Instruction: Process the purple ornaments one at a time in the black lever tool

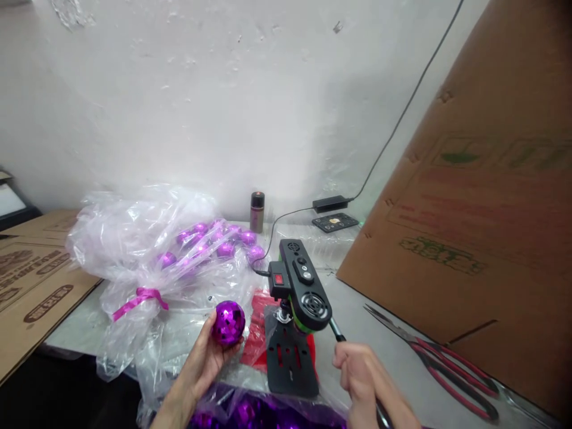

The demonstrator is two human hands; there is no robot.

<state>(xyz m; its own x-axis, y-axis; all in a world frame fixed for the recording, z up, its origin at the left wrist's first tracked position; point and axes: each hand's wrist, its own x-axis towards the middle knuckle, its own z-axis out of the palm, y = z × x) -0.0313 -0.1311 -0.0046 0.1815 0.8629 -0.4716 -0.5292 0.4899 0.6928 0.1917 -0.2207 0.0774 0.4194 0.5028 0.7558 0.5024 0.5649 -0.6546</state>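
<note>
While a purple ball [228,322] is cupped in the left hand [203,360] above the desk [393,357], a thin tool handle [336,331] is clenched in the right hand [364,381] beside the small machine [298,292]. Since the ball is held only loosely, it could be dropped among the plastic bags [147,262]; scissors [438,363] lie near.

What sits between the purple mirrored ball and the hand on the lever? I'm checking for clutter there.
In the head view, the small black machine on its slotted base plate, over red sheet, stands between the ball in the left hand and the right hand.
</note>
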